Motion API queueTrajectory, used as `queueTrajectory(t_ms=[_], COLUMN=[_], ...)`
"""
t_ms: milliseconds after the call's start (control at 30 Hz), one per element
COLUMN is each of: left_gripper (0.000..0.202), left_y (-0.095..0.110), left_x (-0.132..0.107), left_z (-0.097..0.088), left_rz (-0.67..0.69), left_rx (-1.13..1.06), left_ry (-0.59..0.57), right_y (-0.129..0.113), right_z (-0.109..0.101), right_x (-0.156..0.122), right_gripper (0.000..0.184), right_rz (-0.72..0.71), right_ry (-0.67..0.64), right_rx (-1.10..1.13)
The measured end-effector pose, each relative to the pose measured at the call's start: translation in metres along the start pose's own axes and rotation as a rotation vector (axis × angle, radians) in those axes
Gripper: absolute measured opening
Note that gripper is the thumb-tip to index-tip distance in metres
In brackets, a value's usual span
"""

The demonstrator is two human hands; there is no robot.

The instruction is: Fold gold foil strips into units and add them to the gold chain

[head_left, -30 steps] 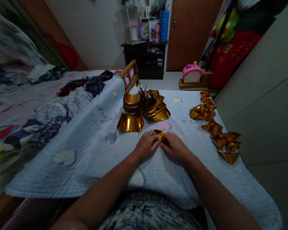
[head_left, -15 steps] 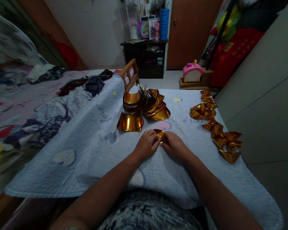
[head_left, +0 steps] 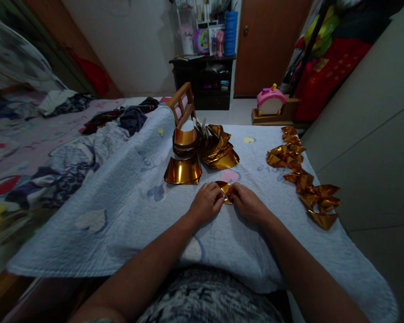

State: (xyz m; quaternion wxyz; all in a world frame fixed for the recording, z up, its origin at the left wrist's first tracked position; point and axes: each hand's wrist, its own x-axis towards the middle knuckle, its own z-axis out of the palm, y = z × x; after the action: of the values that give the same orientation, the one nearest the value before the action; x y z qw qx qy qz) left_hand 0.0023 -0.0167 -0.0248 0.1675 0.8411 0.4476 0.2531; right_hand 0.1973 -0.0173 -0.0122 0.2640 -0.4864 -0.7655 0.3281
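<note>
A small folded piece of gold foil paper (head_left: 225, 189) lies on the pale blue quilt (head_left: 128, 211) in front of me. My left hand (head_left: 206, 202) pinches its left side with curled fingers. My right hand (head_left: 247, 202) pinches its right side, fingers pressed together on the fold. Just beyond my hands sits a stack of curved gold foil sheets (head_left: 202, 150), with one sheet (head_left: 183, 171) lying apart at the front left.
A row of folded gold pieces (head_left: 303, 177) runs along the quilt's right edge beside a grey wall. A wooden frame (head_left: 182, 105) stands behind the stack. Clothes lie heaped on the bed at left. A dark shelf and a door stand at the back.
My hands have shifted slightly on the gold piece, my right hand drawing a little to the right so more of the fold shows. Nothing else has moved.
</note>
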Motion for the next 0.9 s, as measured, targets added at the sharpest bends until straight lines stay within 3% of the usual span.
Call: queueTrajectory(t_ms=[300, 900], left_gripper=[0.005, 0.003], left_y=[-0.001, 0.001], left_x=[-0.001, 0.000], left_z=[0.001, -0.002], left_rz=[0.005, -0.008], left_rx=[-0.005, -0.026], left_ry=[0.004, -0.017], right_y=[0.001, 0.001], right_z=[0.005, 0.013], right_x=[0.000, 0.000], right_gripper=[0.009, 0.003], right_rz=[-0.080, -0.089], right_ry=[0.014, 0.058], right_rx=[-0.116, -0.239])
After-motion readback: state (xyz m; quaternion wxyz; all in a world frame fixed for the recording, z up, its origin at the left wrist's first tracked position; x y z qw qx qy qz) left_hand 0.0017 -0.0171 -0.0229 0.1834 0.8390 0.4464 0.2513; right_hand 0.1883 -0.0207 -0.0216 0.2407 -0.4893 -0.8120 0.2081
